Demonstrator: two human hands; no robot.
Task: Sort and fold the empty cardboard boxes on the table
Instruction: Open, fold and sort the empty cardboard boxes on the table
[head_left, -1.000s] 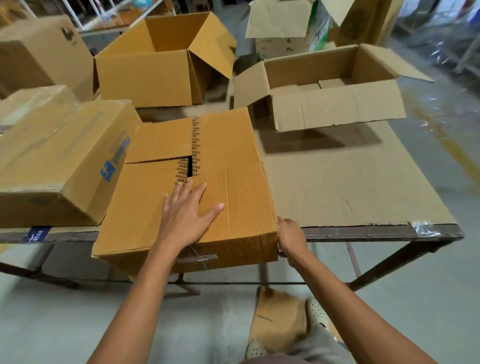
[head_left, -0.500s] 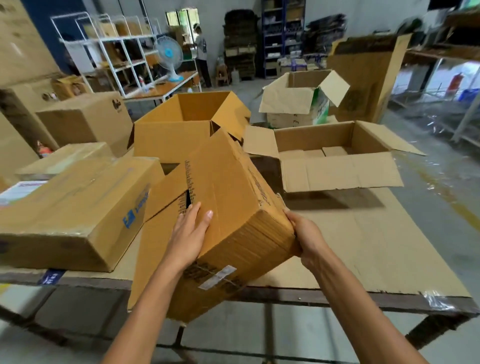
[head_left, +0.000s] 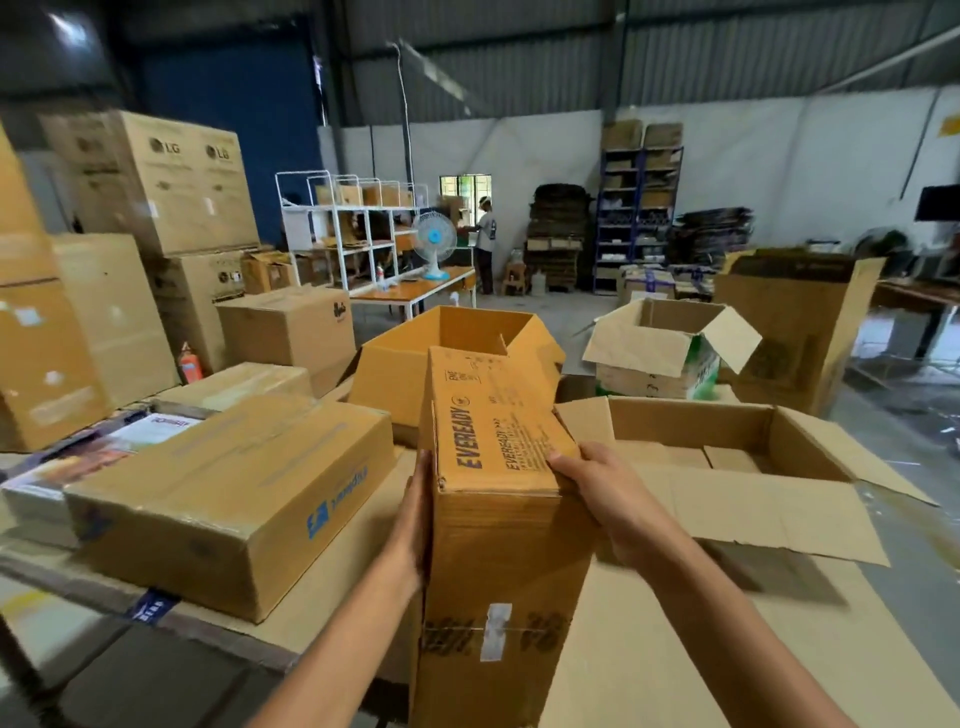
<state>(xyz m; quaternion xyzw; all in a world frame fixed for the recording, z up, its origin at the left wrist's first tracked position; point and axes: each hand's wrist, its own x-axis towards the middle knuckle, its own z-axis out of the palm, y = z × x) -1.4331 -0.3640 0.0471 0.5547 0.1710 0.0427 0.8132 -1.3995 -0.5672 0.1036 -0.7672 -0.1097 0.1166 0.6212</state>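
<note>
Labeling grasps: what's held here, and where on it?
The Eveready box, upright, between both hands: left hand flat against its left side, right hand gripping its upper right edge.
</note>
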